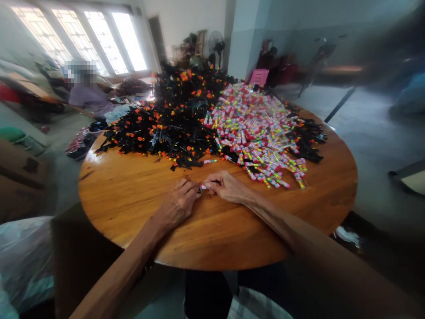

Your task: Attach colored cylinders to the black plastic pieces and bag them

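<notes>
The right grip [226, 185] is pinching a small pink-and-white piece [204, 187] between thumb and fingertips, leaving hardly any gap. The left grip [181, 197] is curling its fingers at the piece's other end (whether it is holding that end, the bent fingers are hiding). Both are facing each other low over the desk [226, 239]. Just beyond them, a single labelled tube [210, 161] is lying apart. Farther out, to the right of the grips, a large pile of similar tubes [252, 128] is spreading; ahead and to the left, a heap of black pieces with orange and yellow parts [166, 126] is rising. One piece is being handled, seemingly not yet finished, while a great many tubes and black pieces are lying out of hand. Nothing is showing which of those are already done, so the share left is going untold.
</notes>
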A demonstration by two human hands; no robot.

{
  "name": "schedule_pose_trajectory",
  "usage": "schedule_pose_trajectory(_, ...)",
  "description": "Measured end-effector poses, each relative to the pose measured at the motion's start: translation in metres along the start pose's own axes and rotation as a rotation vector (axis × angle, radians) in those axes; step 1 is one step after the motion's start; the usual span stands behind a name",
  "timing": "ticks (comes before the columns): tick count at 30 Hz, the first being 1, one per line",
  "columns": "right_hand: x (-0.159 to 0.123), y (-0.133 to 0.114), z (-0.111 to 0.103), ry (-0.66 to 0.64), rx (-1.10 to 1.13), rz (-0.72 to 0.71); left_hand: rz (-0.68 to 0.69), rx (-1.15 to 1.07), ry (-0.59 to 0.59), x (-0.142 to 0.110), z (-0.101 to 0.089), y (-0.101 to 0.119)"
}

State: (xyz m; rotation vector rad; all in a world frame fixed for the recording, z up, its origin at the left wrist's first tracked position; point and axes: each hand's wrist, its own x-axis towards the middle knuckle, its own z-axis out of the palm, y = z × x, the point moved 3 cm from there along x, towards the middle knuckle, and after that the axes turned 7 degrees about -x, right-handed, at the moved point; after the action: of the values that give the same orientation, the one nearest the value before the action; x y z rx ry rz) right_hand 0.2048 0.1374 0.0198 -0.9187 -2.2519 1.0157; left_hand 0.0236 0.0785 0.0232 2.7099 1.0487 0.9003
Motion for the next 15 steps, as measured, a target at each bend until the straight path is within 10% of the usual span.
schedule_pose_trajectory(15, -0.01, -0.014, 0.012, -0.076, -0.009, -0.077, -0.032, -0.02, 0.004, -0.018, -0.007, 0.01)
